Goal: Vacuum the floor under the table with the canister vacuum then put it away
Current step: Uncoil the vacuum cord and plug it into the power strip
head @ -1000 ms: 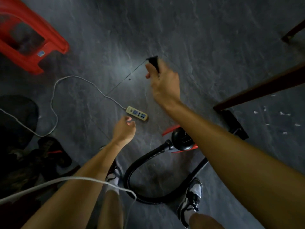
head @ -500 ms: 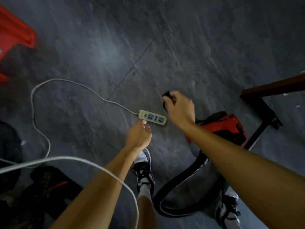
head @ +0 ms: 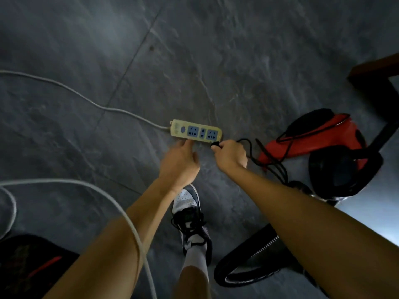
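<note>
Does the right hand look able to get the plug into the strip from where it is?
Probably yes. The right hand holds the plug just off the right end of the strip. Its sockets look empty, and the left hand sits at the near edge, not over them.

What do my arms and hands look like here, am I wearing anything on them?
The left forearm and right forearm are bare as far as the frame shows, with no sleeves. The left hand and right hand have no gloves, and no watch, band or ring shows, though the light is dim. One foot wears a black-and-white sneaker and white sock.
</note>
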